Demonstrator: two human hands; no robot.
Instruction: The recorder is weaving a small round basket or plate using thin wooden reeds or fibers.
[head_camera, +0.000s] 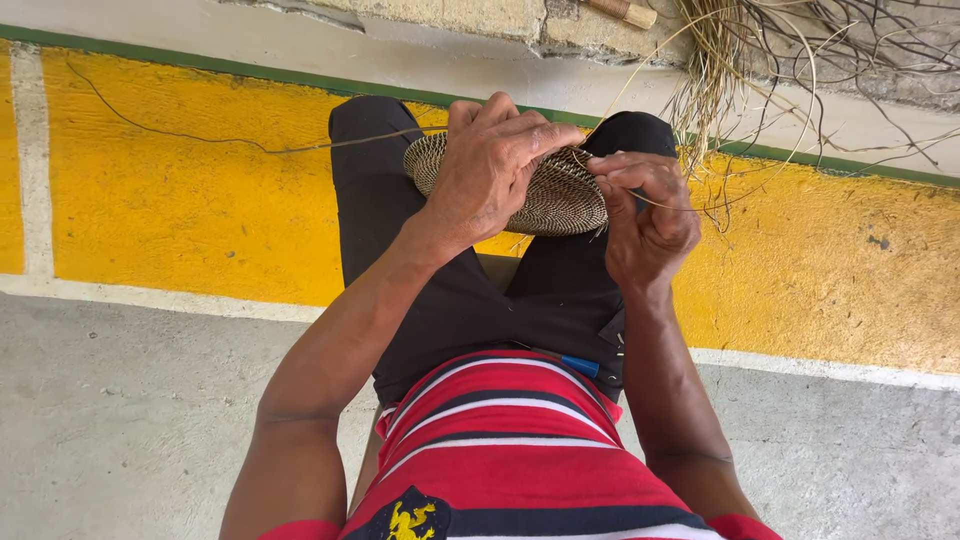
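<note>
A round, flat woven disc (565, 200) of coiled tan and dark fibre rests over my knees. My left hand (490, 165) lies across its top and grips it, fingers curled over the far rim. At the disc's right edge, my right hand (645, 210) pinches a thin straw strand (690, 208) between thumb and fingers. Much of the disc's middle is hidden under my left hand. A long loose fibre (230, 140) trails from the disc leftward across the yellow floor.
I sit with black trousers (375, 190) and a red striped shirt (500, 450). A bundle of dry straw strands (760, 70) lies at the upper right by a stone edge. The floor is yellow-painted with white lines, grey concrete nearer me.
</note>
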